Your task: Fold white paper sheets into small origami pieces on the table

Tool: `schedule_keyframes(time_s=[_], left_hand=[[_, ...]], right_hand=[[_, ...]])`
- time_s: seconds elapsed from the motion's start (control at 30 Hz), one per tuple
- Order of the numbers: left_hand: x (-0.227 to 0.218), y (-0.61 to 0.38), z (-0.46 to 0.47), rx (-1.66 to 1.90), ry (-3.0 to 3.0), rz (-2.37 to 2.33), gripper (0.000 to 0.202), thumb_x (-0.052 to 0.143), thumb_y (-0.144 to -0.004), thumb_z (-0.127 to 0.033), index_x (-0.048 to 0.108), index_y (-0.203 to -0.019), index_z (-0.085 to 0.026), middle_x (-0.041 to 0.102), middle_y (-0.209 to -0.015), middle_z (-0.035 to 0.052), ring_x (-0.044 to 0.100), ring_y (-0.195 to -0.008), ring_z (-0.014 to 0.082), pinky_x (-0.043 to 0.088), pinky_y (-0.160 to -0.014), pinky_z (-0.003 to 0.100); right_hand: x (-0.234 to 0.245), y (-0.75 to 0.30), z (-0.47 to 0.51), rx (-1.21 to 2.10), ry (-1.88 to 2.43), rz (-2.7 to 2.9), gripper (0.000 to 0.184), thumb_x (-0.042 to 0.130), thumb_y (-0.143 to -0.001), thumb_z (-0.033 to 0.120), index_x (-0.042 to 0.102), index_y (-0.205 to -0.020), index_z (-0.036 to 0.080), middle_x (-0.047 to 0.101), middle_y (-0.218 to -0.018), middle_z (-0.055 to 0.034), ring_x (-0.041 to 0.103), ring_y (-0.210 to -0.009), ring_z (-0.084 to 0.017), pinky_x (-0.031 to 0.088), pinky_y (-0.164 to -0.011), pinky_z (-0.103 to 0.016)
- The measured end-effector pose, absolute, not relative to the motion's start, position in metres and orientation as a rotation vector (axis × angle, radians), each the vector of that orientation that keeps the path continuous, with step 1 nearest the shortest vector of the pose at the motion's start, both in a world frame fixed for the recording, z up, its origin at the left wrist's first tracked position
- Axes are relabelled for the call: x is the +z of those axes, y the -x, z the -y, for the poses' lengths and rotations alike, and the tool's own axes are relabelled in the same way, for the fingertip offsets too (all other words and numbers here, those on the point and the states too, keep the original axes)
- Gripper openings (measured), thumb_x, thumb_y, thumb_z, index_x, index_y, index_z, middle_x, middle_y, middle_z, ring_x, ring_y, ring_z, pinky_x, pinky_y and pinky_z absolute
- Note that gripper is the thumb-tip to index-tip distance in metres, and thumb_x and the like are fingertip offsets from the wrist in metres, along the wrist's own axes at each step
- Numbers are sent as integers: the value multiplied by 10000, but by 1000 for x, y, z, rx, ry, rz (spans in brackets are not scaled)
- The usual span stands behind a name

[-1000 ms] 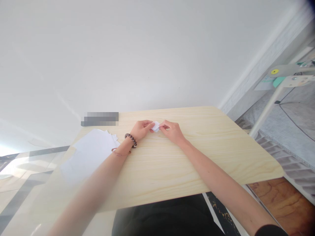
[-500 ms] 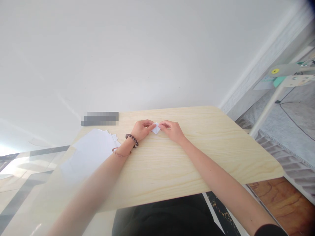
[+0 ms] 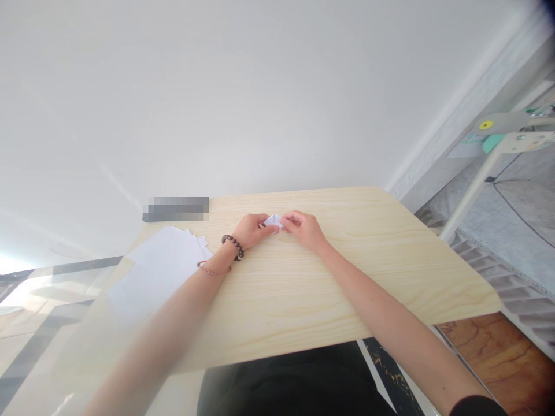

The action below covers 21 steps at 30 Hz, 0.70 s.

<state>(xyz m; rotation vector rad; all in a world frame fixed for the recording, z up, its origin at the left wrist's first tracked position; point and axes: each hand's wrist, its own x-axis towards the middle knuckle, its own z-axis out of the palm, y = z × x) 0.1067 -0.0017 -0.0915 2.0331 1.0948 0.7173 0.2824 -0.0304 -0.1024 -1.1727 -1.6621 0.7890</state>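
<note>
Between my fingertips, over the far middle of the table, is a small piece of folded white paper (image 3: pixel 273 220). My left hand (image 3: pixel 252 230), with a beaded bracelet and a thin bangle at its wrist, pinches the paper from the left, thumb along the near edge. From the right, my right hand (image 3: pixel 303 227) grips the paper's other end between thumb and fingers. Parts of the paper are hidden behind the fingers, so its full shape cannot be made out.
Sheets of white paper (image 3: pixel 160 271) lie on the left of the pale wooden table (image 3: pixel 390 271). A blurred-out dark object (image 3: pixel 177 209) sits at the back left. A white wall (image 3: pixel 269 104) rises behind, and a metal frame (image 3: pixel 472 190) stands off the right side.
The folded paper has turned in my fingers, from a point facing me to a wider shape. My left thumb has shifted down to its near edge.
</note>
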Motion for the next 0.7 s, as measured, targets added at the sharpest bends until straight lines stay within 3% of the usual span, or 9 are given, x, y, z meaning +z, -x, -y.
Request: schedule_keyframes(time_s=[0.17, 0.37, 0.7], left_hand=[[-90, -107, 2, 691, -2032, -1085, 380, 532, -684, -498, 645, -753, -142, 594, -635, -9, 448, -538, 84, 314, -485, 189], [-89, -108, 4, 785, -1970, -1063, 433, 378, -785, -503, 593, -738, -130, 550, -625, -5, 426, -508, 76, 334, -488, 194], [-94, -108, 1, 804, -1870, -1029, 414, 438, -758, -514, 565, -825, -126, 578, -680, 19, 468, -513, 84, 370, -494, 204]], right_hand=[[-104, -283, 29, 745, 1139, 1703, 219, 509, -750, 352, 594, -839, 171, 647, -783, -31, 597, -689, -124, 462, -657, -242], [-104, -284, 28, 685, 1142, 1751, 228, 483, -766, 359, 598, -838, 176, 644, -790, -32, 587, -697, -130, 457, -657, -251], [-103, -283, 31, 731, 1170, 1762, 231, 488, -760, 372, 595, -812, 173, 638, -751, -24, 582, -629, -121, 455, -611, -244]])
